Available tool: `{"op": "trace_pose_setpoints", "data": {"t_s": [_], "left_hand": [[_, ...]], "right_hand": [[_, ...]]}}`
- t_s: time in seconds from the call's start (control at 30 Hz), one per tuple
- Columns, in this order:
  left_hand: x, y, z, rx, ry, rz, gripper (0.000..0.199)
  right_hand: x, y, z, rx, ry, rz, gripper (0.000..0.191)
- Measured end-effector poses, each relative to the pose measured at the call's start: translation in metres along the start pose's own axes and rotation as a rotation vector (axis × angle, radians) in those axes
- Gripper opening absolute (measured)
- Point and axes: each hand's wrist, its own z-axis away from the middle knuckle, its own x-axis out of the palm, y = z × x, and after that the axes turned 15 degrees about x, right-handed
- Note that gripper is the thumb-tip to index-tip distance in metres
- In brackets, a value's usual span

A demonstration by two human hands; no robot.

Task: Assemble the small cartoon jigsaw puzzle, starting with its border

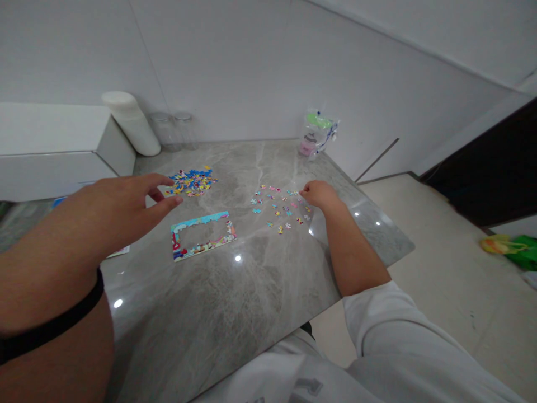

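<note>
A jigsaw puzzle border (204, 247), joined into a rectangle with a bare middle, lies on the grey marbled table (235, 313). Behind it is a heap of loose puzzle pieces (193, 181), mostly blue and yellow. My left hand (126, 207) hovers in front of the heap, thumb and fingers apart, holding nothing. To the right, several puzzle pieces (277, 213) lie spread out singly. At their right edge my right hand (319, 193) is closed in a pinch at the tabletop; whatever its fingertips hold is too small to make out.
A white bottle (132, 123) leans by a white box (54, 131) at the back left, with two clear glass jars (183, 131) beside it. A clear plastic bag (316, 134) with green and pink contents stands against the wall. Bags (503, 245) lie on the floor at right.
</note>
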Motion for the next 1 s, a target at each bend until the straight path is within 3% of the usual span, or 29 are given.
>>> {"op": "trace_pose_setpoints", "data": {"t_s": [0.47, 1.0], "left_hand": [[0.002, 0.007, -0.003, 0.063, -0.028, 0.001, 0.06], [0.01, 0.004, -0.004, 0.12, 0.016, 0.015, 0.056]], "right_hand": [[-0.002, -0.011, 0.008, -0.09, -0.046, 0.051, 0.039], [0.01, -0.016, 0.001, -0.207, -0.061, -0.005, 0.022]]}}
